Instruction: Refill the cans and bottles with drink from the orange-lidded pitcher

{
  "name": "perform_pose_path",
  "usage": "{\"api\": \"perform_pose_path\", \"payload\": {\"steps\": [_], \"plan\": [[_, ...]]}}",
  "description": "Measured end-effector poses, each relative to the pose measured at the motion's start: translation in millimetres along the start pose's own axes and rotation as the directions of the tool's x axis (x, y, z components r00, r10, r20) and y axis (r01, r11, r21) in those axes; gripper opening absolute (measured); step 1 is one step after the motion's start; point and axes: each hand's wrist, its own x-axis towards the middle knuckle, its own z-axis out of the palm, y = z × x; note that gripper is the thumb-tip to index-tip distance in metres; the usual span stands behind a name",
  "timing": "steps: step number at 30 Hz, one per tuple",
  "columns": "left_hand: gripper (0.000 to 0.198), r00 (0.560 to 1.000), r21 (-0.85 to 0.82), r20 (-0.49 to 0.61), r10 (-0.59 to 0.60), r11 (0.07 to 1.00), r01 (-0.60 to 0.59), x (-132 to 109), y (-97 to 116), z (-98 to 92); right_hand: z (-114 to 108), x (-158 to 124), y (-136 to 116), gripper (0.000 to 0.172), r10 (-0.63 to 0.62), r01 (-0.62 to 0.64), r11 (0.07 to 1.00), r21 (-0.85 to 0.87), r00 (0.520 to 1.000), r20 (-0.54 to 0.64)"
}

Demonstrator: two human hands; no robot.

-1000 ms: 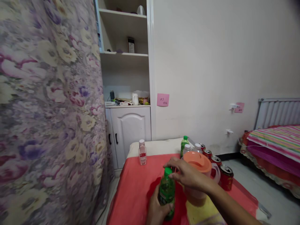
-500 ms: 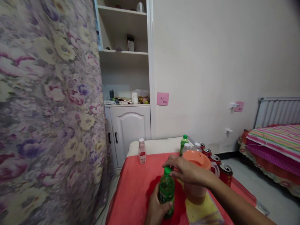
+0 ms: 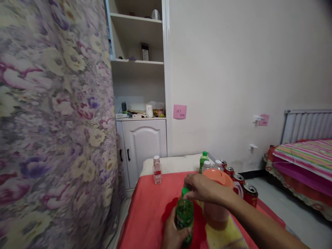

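Observation:
A green bottle (image 3: 184, 214) stands upright low in the middle of the view, with my left hand (image 3: 174, 231) wrapped round its body. My right hand (image 3: 198, 186) comes in from the right, its fingers closed on the bottle's green cap (image 3: 185, 191). The cap looks tilted at the bottle's neck. Just right of the bottle, partly behind my right forearm, is a clear pitcher (image 3: 217, 217) with an orange lid (image 3: 219, 176). It stands by a yellow cloth (image 3: 225, 237).
A clear bottle (image 3: 157, 171) stands on the red tablecloth (image 3: 145, 204) at the back left. Behind the pitcher are another green bottle (image 3: 203, 160), white-capped bottles (image 3: 206, 165) and several red cans (image 3: 250, 195). A floral curtain (image 3: 57, 121) hangs at the left.
My right hand has shifted slightly right, and the green cap now leans at the neck. My left hand still holds the bottle. The view has tipped slightly upward.

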Motion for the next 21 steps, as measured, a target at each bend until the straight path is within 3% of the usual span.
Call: {"api": "perform_pose_path", "payload": {"steps": [5, 9, 16, 19, 21], "plan": [[0.066, 1.0, -0.005, 0.005, 0.029, 1.0, -0.029, -1.7, 9.8, 1.8, 1.0, -2.2, -0.3, 0.051, 0.045, -0.046, 0.999, -0.014, 0.998, -0.037], [0.071, 1.0, -0.016, 0.009, 0.019, 1.0, -0.019, -2.0, 13.2, 2.9, -0.7, -6.7, 5.0, 0.067, 0.042, -0.041, 0.995, 0.089, 0.999, -0.007], [0.065, 1.0, -0.018, 0.012, 0.006, 1.0, -0.006, -1.4, 3.6, 0.1, 4.7, -8.2, 4.0, 0.037, -0.024, 0.024, 0.985, 0.172, 1.0, 0.0], [0.066, 1.0, -0.01, 0.016, 0.005, 1.0, -0.005, -2.0, 4.5, 0.1, 8.1, -6.0, 1.8, 0.025, 0.028, -0.022, 0.989, 0.144, 0.999, -0.038], [0.068, 0.999, -0.009, 0.032, 0.008, 1.0, -0.008, -2.4, 7.5, 0.4, 8.4, -6.3, 2.1, 0.029, 0.07, -0.061, 0.991, 0.122, 0.995, -0.07]]}}
